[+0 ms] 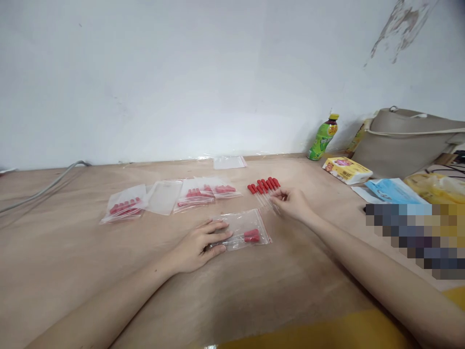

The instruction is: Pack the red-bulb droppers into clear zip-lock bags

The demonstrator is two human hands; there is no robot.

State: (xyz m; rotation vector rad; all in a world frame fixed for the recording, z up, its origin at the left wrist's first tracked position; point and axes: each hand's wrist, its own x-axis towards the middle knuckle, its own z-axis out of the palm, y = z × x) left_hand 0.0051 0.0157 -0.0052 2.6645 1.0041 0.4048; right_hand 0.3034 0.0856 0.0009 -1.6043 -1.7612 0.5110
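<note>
My left hand (196, 246) lies with its fingers spread on the left end of a clear zip bag (236, 223), pressing it to the table. Inside that bag are droppers with red bulbs (251, 235), their clear tubes pointing left. To the right, my right hand (290, 202) pinches at the clear tube of a dropper on the near side of a loose bunch. Several red-bulbed droppers (263, 186) make up this bunch, bulbs facing away from me. The exact grip is partly hidden by the fingers.
Zip bags with red-bulbed droppers (125, 206) lie at the left and centre. A flat bag (229, 162) rests by the wall. A green bottle (322, 138), a yellow box (347, 169), a blue mask (394, 190) and a grey bag (407, 143) stand right. A cable (54, 184) runs left.
</note>
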